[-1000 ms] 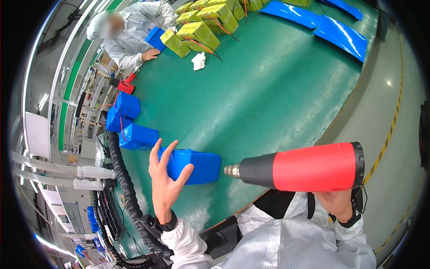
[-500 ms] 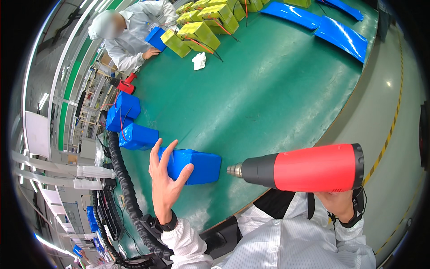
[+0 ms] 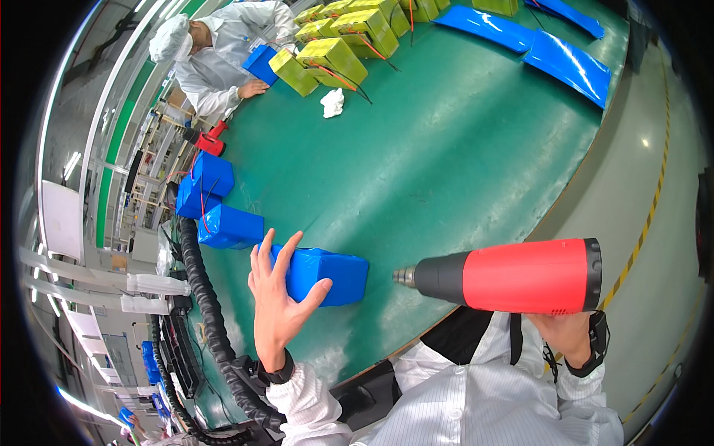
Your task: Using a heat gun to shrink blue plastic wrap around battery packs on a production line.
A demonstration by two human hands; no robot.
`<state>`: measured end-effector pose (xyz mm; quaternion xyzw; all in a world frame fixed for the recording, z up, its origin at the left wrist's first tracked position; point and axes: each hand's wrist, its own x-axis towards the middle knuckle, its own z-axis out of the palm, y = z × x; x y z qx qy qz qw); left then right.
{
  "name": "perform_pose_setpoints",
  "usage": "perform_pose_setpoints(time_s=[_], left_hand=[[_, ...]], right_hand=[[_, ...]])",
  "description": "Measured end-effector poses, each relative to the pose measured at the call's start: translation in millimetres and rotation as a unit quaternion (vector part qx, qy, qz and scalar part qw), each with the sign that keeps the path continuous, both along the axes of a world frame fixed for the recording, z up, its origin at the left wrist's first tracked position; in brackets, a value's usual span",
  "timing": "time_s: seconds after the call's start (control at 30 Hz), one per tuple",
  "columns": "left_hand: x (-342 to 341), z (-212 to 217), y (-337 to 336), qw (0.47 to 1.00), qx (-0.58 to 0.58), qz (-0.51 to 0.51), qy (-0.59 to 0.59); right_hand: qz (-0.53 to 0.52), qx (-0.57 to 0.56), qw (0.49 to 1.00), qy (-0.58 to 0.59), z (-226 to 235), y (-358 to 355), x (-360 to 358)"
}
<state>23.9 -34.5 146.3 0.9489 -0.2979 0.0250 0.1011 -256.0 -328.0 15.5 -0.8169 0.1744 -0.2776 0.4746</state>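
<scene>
Blue pack (image 3: 327,275): a box-shaped block wrapped in glossy blue film, lying flat on the green tabletop (image 3: 461,163) with its long side running left to right; the left grip (image 3: 279,301) rests open against its left end, thumb along the near face, fingers spread above the top edge.

Heat gun (image 3: 513,275): red barrel, black front section and metal nozzle, held level in the right grip (image 3: 558,334); nozzle points left at the pack's right end, just apart from it.
</scene>
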Motion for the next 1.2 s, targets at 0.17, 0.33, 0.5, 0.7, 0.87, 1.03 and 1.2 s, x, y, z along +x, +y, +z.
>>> perform_pose_setpoints(time_s=[0.17,0.33,0.5,0.7,0.87,1.03,1.2], left_hand=[[-4.7,2.4,-6.4,1.0,0.015,0.0,-0.002],[-14.8,1.5,-7.7,0.999,0.028,0.043,-0.012],[-19.2,-7.3,-18.0,0.999,0.022,0.041,-0.026],[-20.1,-4.0,-4.7,0.992,-0.11,0.045,-0.037],[-13.5,9.7,10.1,0.994,-0.093,0.0,-0.055],[22.9,8.3,33.7,0.947,-0.293,0.001,0.129],[55.0,-5.8,86.2,0.877,-0.426,0.052,0.214]], right_hand=[[0.017,0.071,0.997,-0.019,6.9,-3.0,5.9],[-0.04,0.162,0.985,-0.051,20.7,-3.6,20.8],[-0.041,0.103,0.993,-0.031,24.2,-20.8,11.3],[-0.091,0.031,0.994,-0.047,23.5,-26.9,10.1],[-0.106,0.04,0.993,-0.018,24.8,-23.5,8.2],[-0.124,0.031,0.99,-0.052,41.4,-29.2,0.0],[-0.136,0.029,0.988,-0.061,30.9,-37.4,2.4]])
